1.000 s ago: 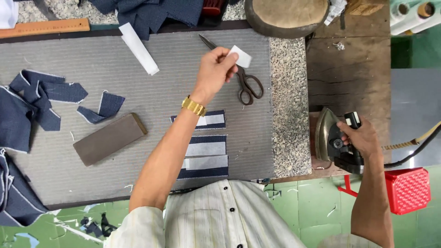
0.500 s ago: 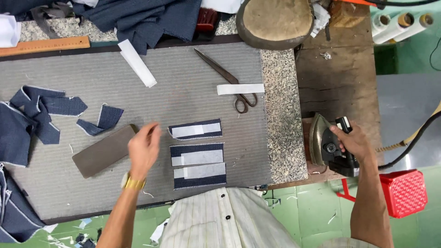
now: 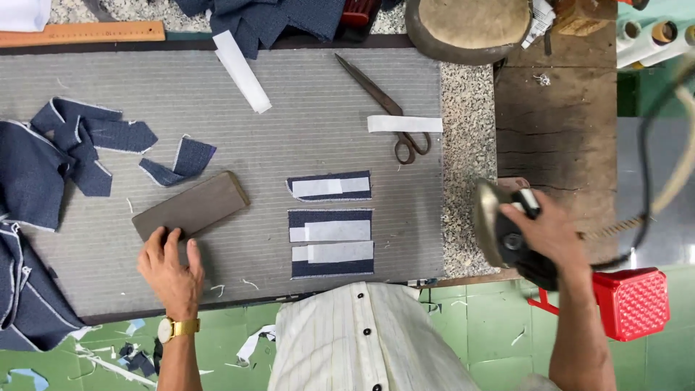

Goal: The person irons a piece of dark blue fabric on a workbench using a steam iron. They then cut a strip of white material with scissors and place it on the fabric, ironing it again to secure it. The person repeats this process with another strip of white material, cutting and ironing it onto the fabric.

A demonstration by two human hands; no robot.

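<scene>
Left hand: we are now resting it open, fingertips touching the brown rectangular pressing block, having left the white strip across the dark metal scissors. Right hand: we are gripping the heavy electric iron, now lifted and tilting towards the three navy fabric pieces with white interfacing leftward.

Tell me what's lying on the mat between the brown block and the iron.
In the head view, three navy fabric pieces with white strips lie stacked between the brown block and the iron.
</scene>
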